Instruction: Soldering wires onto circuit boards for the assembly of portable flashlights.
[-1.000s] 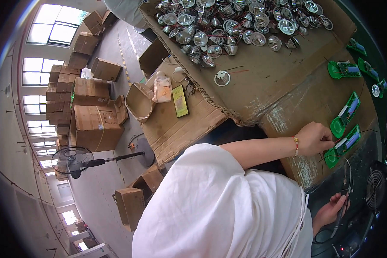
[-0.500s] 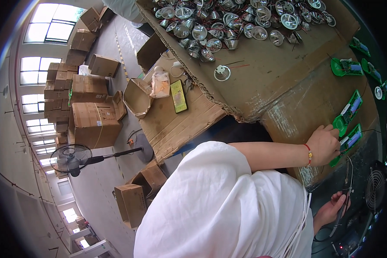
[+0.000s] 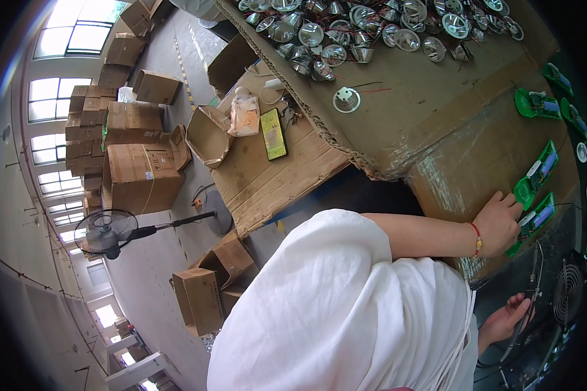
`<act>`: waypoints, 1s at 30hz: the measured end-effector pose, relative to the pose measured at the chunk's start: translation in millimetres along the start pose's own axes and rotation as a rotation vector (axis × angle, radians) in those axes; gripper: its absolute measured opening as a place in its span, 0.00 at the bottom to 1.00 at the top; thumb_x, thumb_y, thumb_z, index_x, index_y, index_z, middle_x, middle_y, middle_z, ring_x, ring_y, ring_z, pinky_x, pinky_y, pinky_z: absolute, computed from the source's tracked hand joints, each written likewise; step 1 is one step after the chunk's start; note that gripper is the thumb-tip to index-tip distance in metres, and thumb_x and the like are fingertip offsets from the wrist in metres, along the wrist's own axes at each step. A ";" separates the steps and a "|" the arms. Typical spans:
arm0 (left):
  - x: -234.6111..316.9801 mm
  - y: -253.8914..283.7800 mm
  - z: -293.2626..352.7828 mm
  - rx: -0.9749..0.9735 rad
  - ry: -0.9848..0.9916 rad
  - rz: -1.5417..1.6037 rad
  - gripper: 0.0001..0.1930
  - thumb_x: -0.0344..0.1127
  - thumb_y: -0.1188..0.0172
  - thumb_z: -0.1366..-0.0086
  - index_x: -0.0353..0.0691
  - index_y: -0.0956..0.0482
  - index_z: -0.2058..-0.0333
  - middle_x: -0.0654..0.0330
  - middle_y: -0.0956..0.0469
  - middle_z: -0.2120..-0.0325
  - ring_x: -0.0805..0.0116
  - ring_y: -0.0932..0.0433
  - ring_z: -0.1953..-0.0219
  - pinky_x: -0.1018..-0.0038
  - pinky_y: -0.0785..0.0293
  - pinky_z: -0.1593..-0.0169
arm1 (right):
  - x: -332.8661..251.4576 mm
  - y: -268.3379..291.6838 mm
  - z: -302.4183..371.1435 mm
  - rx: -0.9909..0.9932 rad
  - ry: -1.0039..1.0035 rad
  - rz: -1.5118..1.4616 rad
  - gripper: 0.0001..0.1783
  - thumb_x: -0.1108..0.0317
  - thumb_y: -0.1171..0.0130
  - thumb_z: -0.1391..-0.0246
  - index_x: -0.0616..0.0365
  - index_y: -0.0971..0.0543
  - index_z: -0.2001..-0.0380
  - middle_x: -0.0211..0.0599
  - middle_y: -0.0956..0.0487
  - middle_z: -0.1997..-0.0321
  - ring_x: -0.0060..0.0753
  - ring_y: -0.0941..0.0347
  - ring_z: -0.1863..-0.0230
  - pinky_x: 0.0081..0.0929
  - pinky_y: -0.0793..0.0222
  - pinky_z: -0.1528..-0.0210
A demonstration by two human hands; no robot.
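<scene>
My left hand [image 3: 501,225], with a red beaded bracelet at the wrist, is closed at the near end of a green plastic housing [image 3: 542,212] that holds a blue cylindrical cell and wires. Its fingertips are partly hidden. Just beyond lies a second green housing [image 3: 527,189] with a similar cell. Lower right, my right hand [image 3: 507,319] has its fingers curled round a thin, dark soldering iron [image 3: 523,323]. The iron's slim metal end points up toward the housing under my left hand. A thin wire runs off that housing to the right.
More green housings [image 3: 537,104] lie along the right side of the cardboard-covered table [image 3: 430,124]. Many silver reflector cups [image 3: 407,40] are heaped at the back, and one round white-faced piece [image 3: 346,100] lies apart. A round-grilled fan [image 3: 567,293] stands right; a phone [image 3: 273,134] lies left.
The whole view has shifted slightly, so the table and its contents sit a little further right. Both hands stay at about the same places, the left still at the green housing.
</scene>
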State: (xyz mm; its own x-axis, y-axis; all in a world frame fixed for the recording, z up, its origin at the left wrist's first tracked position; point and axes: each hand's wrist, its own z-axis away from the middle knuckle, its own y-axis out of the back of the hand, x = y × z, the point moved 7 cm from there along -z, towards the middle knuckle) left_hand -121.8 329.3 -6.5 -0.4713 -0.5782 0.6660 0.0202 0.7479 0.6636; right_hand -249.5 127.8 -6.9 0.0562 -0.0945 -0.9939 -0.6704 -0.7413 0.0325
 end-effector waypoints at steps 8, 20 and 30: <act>-1.4 -4.0 5.2 0.057 -0.023 0.019 0.08 0.40 0.43 0.62 0.43 0.22 0.86 0.63 0.32 0.77 0.66 0.36 0.64 0.70 0.42 0.61 | -8.2 13.3 -22.9 0.072 0.005 -0.005 0.10 0.69 0.51 0.46 0.67 0.27 0.68 0.38 0.26 0.71 0.23 0.32 0.70 0.16 0.38 0.66; 1.3 -33.1 7.3 0.097 -0.100 0.088 0.07 0.39 0.46 0.59 0.47 0.20 0.83 0.66 0.29 0.73 0.67 0.36 0.61 0.67 0.46 0.55 | -36.6 24.3 -58.2 0.085 0.106 0.099 0.13 0.64 0.44 0.50 0.64 0.25 0.65 0.36 0.24 0.68 0.21 0.31 0.69 0.14 0.37 0.64; 3.0 -39.5 4.6 0.161 -0.096 0.126 0.07 0.38 0.46 0.60 0.47 0.20 0.83 0.66 0.29 0.73 0.65 0.36 0.62 0.66 0.46 0.54 | -53.1 -4.8 -43.6 -0.096 0.240 0.223 0.14 0.65 0.47 0.49 0.63 0.26 0.62 0.33 0.24 0.66 0.21 0.32 0.66 0.16 0.38 0.60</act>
State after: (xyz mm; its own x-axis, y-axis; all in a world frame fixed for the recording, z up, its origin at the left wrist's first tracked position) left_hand -128.0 299.5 -32.3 -0.5557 -0.4493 0.6995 -0.0536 0.8590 0.5092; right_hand -217.0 107.4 50.3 0.0964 -0.4063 -0.9087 -0.6134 -0.7432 0.2672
